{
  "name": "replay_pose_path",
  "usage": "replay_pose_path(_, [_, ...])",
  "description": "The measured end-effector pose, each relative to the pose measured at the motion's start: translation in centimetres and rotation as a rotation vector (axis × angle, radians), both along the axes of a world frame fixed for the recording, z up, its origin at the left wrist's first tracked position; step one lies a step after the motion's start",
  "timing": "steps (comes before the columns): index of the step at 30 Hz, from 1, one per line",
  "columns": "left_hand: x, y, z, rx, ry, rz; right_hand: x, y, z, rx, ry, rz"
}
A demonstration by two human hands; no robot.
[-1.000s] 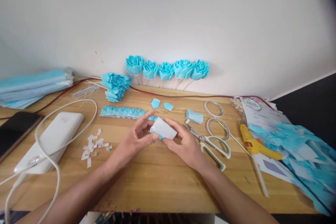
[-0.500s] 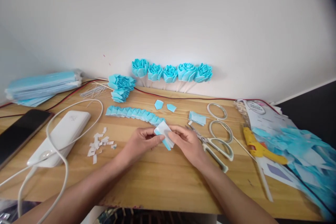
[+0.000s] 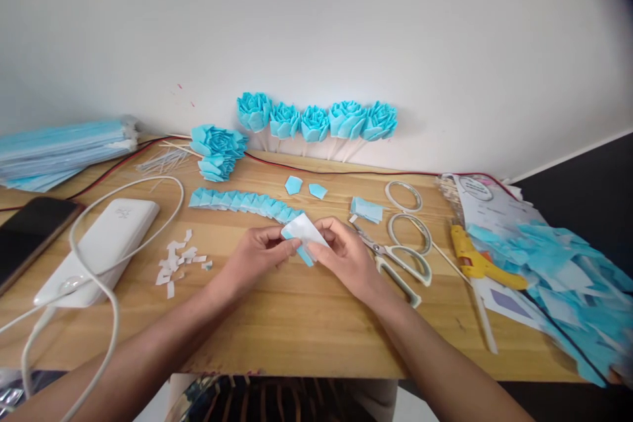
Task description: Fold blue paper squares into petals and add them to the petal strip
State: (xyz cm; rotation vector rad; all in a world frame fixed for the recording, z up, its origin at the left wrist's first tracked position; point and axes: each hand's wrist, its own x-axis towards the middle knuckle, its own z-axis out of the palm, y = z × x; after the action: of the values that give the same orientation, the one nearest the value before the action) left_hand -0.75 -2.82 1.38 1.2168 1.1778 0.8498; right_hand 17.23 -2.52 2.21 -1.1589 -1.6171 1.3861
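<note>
Between my two hands is a small blue-and-white piece of folded fabric [image 3: 305, 232], its white side facing up. My left hand [image 3: 262, 254] pinches its left edge between thumb and fingers. On the other side my right hand [image 3: 346, 257] grips it, thumb pressed on the lower right part. Just beyond, a row of folded blue petals [image 3: 242, 202] lies in an overlapping line. Two loose blue petal pieces [image 3: 293, 185] lie behind the hands. Scissors [image 3: 390, 257] rest beside my right hand, near a small folded blue piece [image 3: 366, 210].
Several blue fabric flowers [image 3: 314, 124] on sticks lean on the wall; more flowers [image 3: 217, 148] lie left. White scraps [image 3: 175, 260], a power bank [image 3: 101, 250] with cable and a phone [image 3: 34, 234] are at left. Tape rolls [image 3: 404, 196], a yellow glue gun [image 3: 477, 260] and blue cuttings [image 3: 573, 277] are at right.
The view has shifted slightly, so the table's things sit a little higher and further left. The fabric piece has turned to show more of its white face; both hands still hold it.
</note>
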Motion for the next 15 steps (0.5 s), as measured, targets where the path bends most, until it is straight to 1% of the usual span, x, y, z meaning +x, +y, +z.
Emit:
replay_pose_path(4, [0.21, -0.04, 0.4, 0.035, -0.035, -0.013, -0.27, -0.25, -0.14, 0.029, -0.052, 0.039])
replay_pose_path(6, [0.15, -0.02, 0.59, 0.046, -0.029, -0.014, -0.29, -0.27, -0.33, 0.056, -0.09, 0.028])
replay_pose_path(10, [-0.29, 0.1, 0.7, 0.033, 0.007, 0.015, -0.2, -0.2, -0.5, 0.098, -0.088, 0.0])
replay_pose_path(13, [-0.5, 0.16, 0.65, 0.048, -0.032, 0.021, -0.17, -0.19, -0.4, 0.127, -0.107, -0.026])
replay_pose_path(15, [-0.43, 0.13, 0.62, 0.039, -0.071, -0.004, -0.16, -0.23, -0.32, 0.139, -0.123, -0.045])
